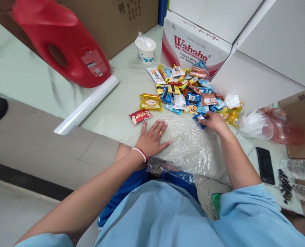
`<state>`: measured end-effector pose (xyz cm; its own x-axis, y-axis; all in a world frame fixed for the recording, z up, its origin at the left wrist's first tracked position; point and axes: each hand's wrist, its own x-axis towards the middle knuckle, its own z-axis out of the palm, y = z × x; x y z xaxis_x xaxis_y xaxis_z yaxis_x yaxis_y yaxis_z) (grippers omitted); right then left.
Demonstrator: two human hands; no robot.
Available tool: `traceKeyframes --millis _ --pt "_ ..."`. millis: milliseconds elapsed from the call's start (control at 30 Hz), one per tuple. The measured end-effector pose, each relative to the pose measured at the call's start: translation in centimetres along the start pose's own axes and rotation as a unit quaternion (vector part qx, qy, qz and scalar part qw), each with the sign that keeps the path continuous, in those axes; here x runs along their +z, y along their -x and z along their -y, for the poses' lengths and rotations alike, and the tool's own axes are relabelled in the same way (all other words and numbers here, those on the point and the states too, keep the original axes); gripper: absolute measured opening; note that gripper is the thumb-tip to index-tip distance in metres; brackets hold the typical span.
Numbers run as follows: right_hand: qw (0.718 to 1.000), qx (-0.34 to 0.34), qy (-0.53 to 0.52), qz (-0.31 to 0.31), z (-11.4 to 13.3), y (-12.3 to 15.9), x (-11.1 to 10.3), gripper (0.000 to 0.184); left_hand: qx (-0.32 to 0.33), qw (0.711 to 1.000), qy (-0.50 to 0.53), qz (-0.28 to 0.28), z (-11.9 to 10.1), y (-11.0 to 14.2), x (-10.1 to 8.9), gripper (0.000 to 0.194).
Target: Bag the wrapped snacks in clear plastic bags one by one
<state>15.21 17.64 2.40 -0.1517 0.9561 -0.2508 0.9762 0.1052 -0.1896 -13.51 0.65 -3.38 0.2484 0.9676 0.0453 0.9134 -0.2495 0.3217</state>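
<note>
My left hand [152,140] lies flat with fingers spread on a clear plastic sheet [188,147], which hangs over the table's front edge. At the sheet's far right corner, my right hand [214,121] pinches a small blue snack packet [200,120]. Just beyond my left fingertips lies a red snack packet [140,117]. Behind it is a yellow packet [150,103] with a gold-wrapped piece along its back. Past my hands, a loose pile of small wrapped snacks [179,101] spreads toward the boxes.
A red jug [72,44] and a white roll [87,105] are on the left. Behind stand a paper cup [146,51] and a Wahaha carton [193,44]. To the right are a red-tinted plastic container [286,128], a black phone [265,165] and clear bottles [296,169].
</note>
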Motion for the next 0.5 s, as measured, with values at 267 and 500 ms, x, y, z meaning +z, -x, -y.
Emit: traceKeyframes --millis 267,500 --pt "0.994 0.033 0.061 -0.08 -0.7 2.1 0.9 0.052 0.006 0.999 -0.043 0.01 0.1 0.0 -0.2 0.082" --pt "0.969 -0.178 -0.035 -0.169 1.7 6.5 -2.5 0.053 0.005 0.999 -0.037 0.005 0.0 0.0 0.0 0.081"
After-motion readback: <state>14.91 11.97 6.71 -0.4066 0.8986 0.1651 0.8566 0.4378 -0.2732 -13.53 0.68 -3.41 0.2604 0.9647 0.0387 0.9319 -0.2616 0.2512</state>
